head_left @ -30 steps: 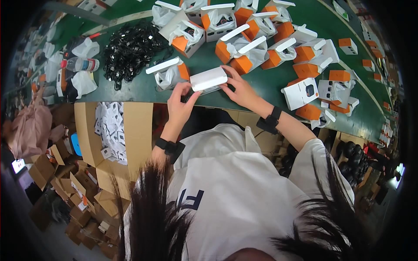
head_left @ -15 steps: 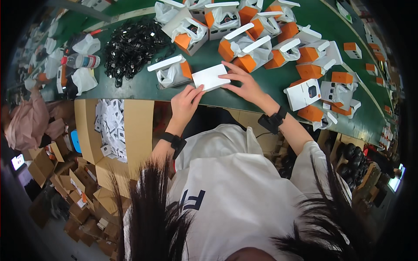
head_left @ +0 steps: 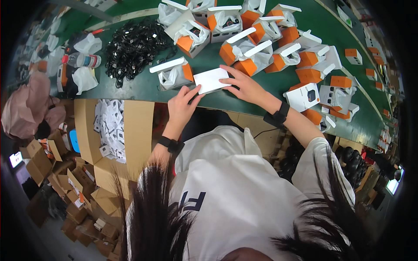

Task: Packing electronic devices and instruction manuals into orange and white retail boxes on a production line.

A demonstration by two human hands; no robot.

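Note:
Between my two hands lies a small white box near the front edge of the green table, its plain white face upward. My left hand pinches its near left corner with thumb and fingers. Across its right end, my right hand grips it, the index finger at the far corner and the other fingertips on the near side. Just left of the box stands an opened white-and-orange box with a clear plastic bag inside and its lid flap up.
Several opened white-and-orange boxes crowd the table at the back and right. A heap of black cables lies back left, beside a plastic bottle. Below the table edge, a large carton holds many small white packets. A person in pink is at far left.
My hands keep hold of the white box in nearly the same place, with only slight finger movement. The view has shifted a little. The person in pink at far left has moved.

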